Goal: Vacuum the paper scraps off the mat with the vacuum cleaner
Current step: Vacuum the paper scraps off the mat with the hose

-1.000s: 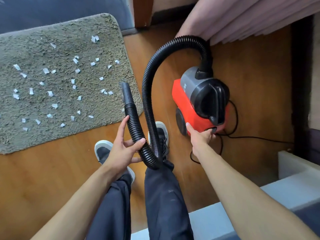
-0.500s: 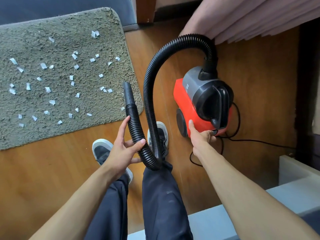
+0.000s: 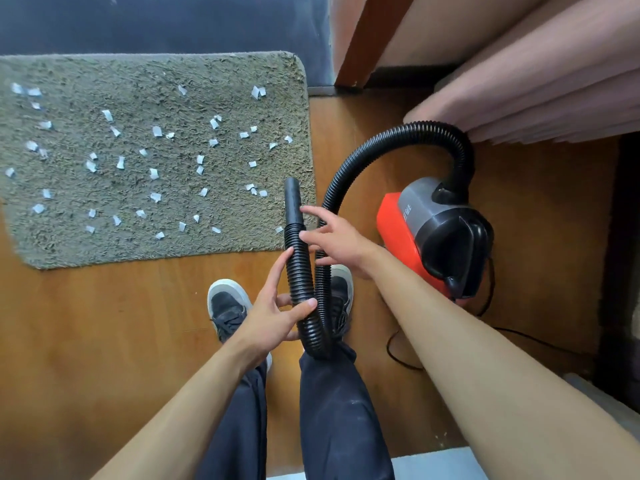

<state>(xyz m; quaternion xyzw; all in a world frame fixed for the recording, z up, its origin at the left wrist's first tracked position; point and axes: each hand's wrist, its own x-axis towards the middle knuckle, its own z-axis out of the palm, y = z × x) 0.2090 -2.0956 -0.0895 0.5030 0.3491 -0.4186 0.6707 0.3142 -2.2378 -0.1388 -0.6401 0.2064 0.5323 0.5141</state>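
A grey shaggy mat [image 3: 104, 244] lies on the wooden floor at the left, strewn with several small white paper scraps [image 3: 157, 130]. A red and black vacuum cleaner [image 3: 440, 237] stands on the floor at the right. Its black ribbed hose [image 3: 346, 181] arches up from the body and loops down to my legs, ending in a smooth nozzle [image 3: 292, 202] that points at the mat's right edge. My left hand [image 3: 273, 310] grips the hose below the nozzle. My right hand [image 3: 334, 237] hovers at the hose near the nozzle, fingers spread and touching it.
My two feet in dark shoes [image 3: 228, 306] stand just below the mat. A black power cord [image 3: 398, 351] trails on the floor right of my legs. Pink curtain folds [image 3: 536, 81] hang at the top right, a dark wall [image 3: 156, 22] behind the mat, a pale ledge [image 3: 433, 465] at the bottom.
My right hand has left the vacuum cleaner's body and moved left to the hose near the nozzle. The view has shifted, showing more of the mat.
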